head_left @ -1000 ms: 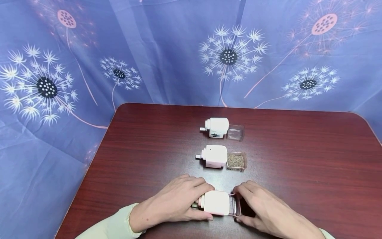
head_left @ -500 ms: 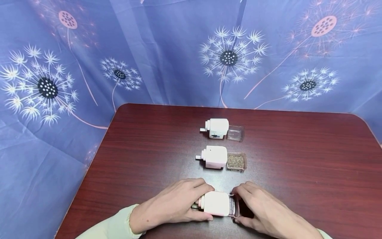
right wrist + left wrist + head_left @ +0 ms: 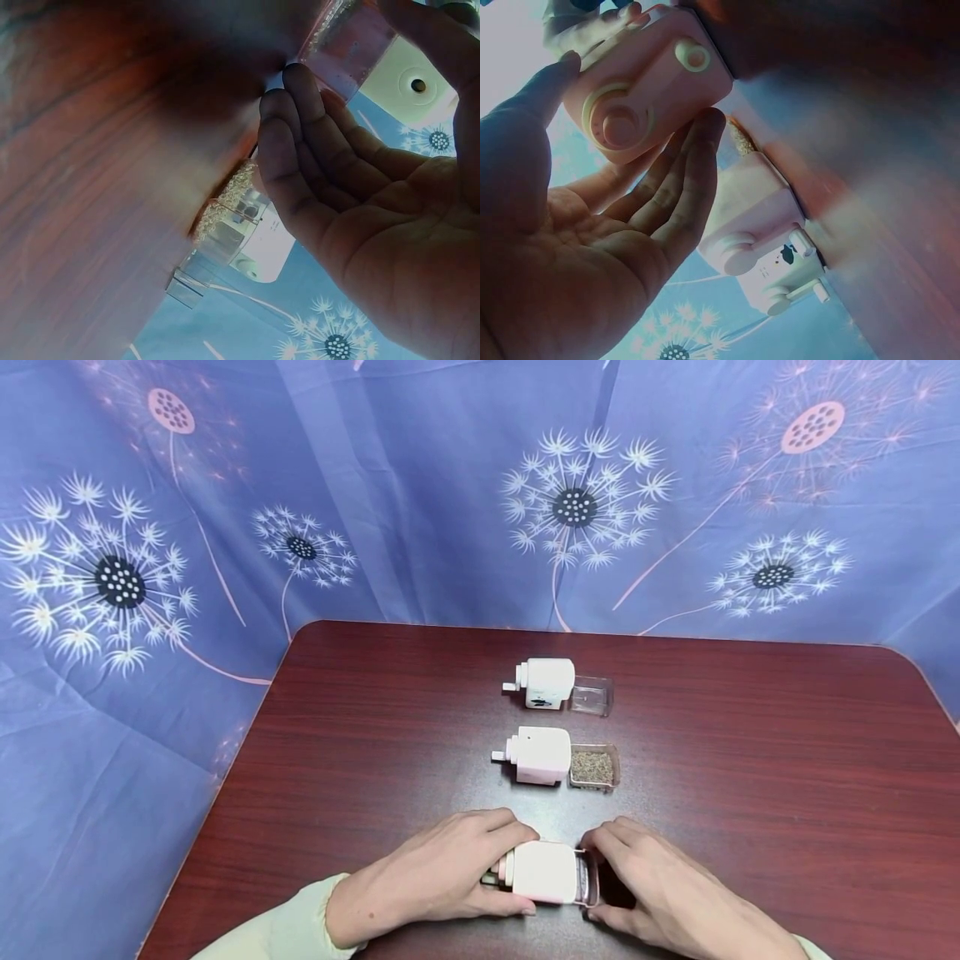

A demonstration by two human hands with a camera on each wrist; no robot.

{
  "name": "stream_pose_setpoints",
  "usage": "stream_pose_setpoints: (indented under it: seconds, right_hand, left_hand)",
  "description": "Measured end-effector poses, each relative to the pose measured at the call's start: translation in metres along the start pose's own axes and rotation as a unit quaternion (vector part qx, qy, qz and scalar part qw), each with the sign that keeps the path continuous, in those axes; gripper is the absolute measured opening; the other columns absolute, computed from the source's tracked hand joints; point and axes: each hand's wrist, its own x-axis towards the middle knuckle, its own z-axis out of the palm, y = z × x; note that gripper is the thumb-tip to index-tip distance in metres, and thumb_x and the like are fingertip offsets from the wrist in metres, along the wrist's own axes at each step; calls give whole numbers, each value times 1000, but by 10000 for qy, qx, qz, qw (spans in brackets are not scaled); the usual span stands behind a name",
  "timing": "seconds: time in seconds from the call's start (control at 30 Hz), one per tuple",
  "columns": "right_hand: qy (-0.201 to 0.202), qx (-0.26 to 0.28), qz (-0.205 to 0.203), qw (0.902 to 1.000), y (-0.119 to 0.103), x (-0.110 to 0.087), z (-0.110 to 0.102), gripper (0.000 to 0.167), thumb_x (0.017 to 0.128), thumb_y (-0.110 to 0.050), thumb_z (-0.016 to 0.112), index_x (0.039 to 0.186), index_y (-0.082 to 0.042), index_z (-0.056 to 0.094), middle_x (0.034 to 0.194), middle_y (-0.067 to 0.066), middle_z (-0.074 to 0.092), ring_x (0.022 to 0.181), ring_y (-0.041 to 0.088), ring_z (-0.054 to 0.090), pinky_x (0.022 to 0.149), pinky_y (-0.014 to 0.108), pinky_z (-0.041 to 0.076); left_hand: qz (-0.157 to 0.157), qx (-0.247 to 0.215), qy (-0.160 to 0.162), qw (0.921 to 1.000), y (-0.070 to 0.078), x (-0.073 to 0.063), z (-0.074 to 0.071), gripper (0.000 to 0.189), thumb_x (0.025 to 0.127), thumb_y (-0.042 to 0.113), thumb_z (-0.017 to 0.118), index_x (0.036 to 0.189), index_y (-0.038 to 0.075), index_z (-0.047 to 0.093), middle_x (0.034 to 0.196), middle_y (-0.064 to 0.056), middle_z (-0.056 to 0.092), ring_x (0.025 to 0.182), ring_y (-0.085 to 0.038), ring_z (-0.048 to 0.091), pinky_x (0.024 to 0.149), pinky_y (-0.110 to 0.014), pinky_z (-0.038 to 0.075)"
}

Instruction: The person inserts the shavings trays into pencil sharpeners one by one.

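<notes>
Close to the near table edge sits a hand-crank pencil sharpener (image 3: 545, 872), its pink crank face turned to the left in the left wrist view. My left hand (image 3: 457, 864) grips its body, thumb on the near side and fingers on the far side. On the right, my right hand (image 3: 663, 887) pinches the sharpener's clear drawer (image 3: 587, 878) between thumb and fingers. The drawer stands partly out of the body. In the right wrist view pale bits show inside the pinkish drawer (image 3: 347, 49). The fingertips partly hide its sides.
Behind stands a pale pink sharpener (image 3: 543, 755), with a clear drawer (image 3: 617, 766) of shavings beside it. Farther back is a white sharpener (image 3: 550, 681) next to a clear drawer (image 3: 592, 696). A blue dandelion-print cloth (image 3: 450, 527) hangs beyond the brown table (image 3: 750, 735).
My right hand has moved slightly left, and the drawer has slid farther into the near sharpener. My left hand keeps its grip; the other sharpeners have not moved.
</notes>
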Motion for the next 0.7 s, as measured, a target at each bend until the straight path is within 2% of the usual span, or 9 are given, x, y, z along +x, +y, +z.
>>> stream_pose_setpoints:
  seconds: [0.3, 0.7]
  right_hand:
    - [-1, 139, -30, 9999, 0, 0, 2, 43, 76, -29, 93, 104, -24, 61, 91, -19, 48, 81, -6, 44, 68, 15, 43]
    - [5, 80, -5, 10000, -2, 3, 3, 44, 74, -30, 92, 105, -23, 62, 92, -19, 50, 82, -5, 45, 68, 18, 46]
  left_hand:
    - [2, -8, 25, 10000, 0, 0, 1, 49, 93, 59, 77, 126, 24, 66, 103, 17, 59, 83, 7, 50, 74, -14, 47]
    - [-96, -79, -55, 9999, 2, 0, -1, 47, 93, 57, 77, 125, 24, 67, 102, 16, 60, 82, 6, 50, 72, -12, 44]
